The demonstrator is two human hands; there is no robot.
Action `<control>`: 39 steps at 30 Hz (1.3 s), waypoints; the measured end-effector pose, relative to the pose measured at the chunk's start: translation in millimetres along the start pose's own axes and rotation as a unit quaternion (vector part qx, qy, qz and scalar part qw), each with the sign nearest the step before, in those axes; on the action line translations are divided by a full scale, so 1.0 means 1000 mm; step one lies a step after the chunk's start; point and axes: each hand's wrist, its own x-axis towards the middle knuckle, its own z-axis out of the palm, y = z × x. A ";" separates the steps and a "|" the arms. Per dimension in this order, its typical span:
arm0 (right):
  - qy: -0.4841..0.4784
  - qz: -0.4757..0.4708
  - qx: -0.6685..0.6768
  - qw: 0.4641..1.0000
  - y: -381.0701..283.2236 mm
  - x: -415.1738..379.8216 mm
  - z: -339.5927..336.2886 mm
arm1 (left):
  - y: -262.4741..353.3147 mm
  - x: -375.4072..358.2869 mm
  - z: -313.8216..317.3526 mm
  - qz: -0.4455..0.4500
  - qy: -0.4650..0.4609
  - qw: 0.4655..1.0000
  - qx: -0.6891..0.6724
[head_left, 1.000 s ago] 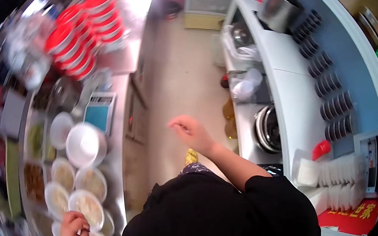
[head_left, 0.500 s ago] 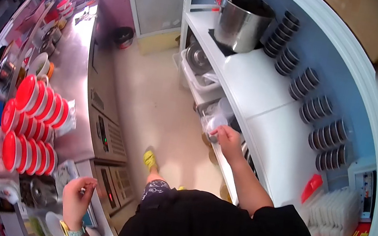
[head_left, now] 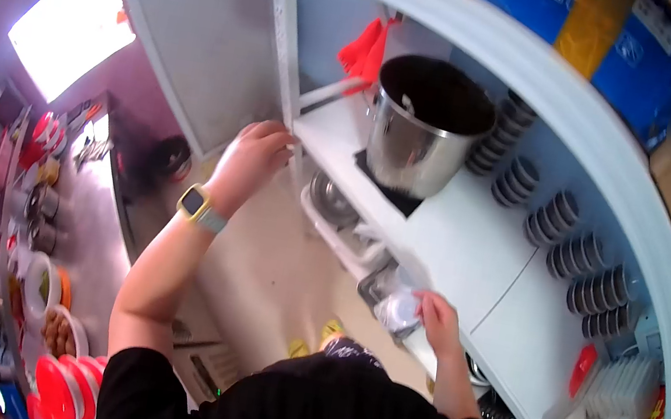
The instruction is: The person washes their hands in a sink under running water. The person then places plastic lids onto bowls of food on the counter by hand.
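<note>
My left hand [head_left: 255, 162], with a yellow-cased watch [head_left: 194, 202] on the wrist, is raised before the white shelf unit, left of the large steel pot [head_left: 417, 148]. Its fingers are bent together; anything between them is too small to make out. Lower down, my right hand [head_left: 439, 320] pinches at the edge of a round translucent plastic piece [head_left: 400, 309]. That piece is over a small tray [head_left: 376, 286] on the lower shelf, among clear plastic wrapping. The pot stands on a dark mat [head_left: 396, 195] on the upper shelf.
Stacks of dark round tins [head_left: 576, 254] line the shelf's back wall. Clear plastic containers [head_left: 620, 390] stand at the right. A steel counter [head_left: 75, 228] on the left carries bowls and red-lidded tubs [head_left: 61, 390]. A blue box [head_left: 645, 57] sits above the shelf.
My left hand has risen from beside the counter to in front of the shelf unit. The view has turned left and nearer the pot. My right hand stays by the lower shelf's translucent plastic.
</note>
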 end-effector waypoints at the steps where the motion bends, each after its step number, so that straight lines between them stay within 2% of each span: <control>1: 0.024 0.034 0.016 0.999 0.008 0.003 -0.001 | -0.021 0.035 0.024 0.021 0.002 1.000 -0.013; 5: 0.113 0.082 0.036 0.990 0.017 0.013 0.003 | -0.060 0.160 0.082 0.100 -0.002 0.995 -0.004; 7: 0.182 0.086 0.088 0.975 0.021 0.029 0.004 | -0.080 0.216 0.107 0.106 0.004 0.994 -0.007; 9: 0.208 0.093 0.093 0.969 0.016 0.043 0.014 | -0.096 0.249 0.126 0.120 0.005 0.993 -0.010; 11: 0.241 0.092 0.094 0.962 0.010 0.065 0.017 | -0.104 0.287 0.147 0.118 0.015 0.992 -0.046; 12: 0.238 0.084 0.087 0.964 0.006 0.072 0.023 | -0.087 0.298 0.133 0.024 -0.084 0.995 -0.040; 13: 0.235 0.074 0.079 0.966 0.002 0.083 0.027 | -0.121 0.323 0.181 0.133 0.003 0.990 -0.053; 15: 0.262 0.091 0.082 0.957 -0.009 0.092 0.038 | -0.129 0.346 0.193 0.172 -0.024 0.984 -0.030; 19: 0.339 0.086 0.091 0.933 -0.015 0.089 0.068 | -0.136 0.374 0.189 0.240 -0.093 0.966 0.013; 22: 0.457 0.106 0.121 0.875 -0.018 0.076 0.110 | -0.143 0.388 0.185 0.292 -0.119 0.949 0.027; 25: 0.506 0.113 0.126 0.845 -0.010 0.073 0.153 | -0.147 0.399 0.181 0.328 -0.128 0.935 0.032; 29: 0.519 0.135 0.121 0.836 -0.015 0.087 0.196 | -0.141 0.406 0.187 0.365 -0.129 0.921 0.031; 34: 0.528 0.116 0.105 0.834 -0.029 0.092 0.227 | -0.134 0.407 0.193 0.392 -0.133 0.910 0.024; 39: 0.551 0.116 0.101 0.820 -0.037 0.083 0.245 | -0.131 0.405 0.197 0.422 -0.093 0.902 0.002</control>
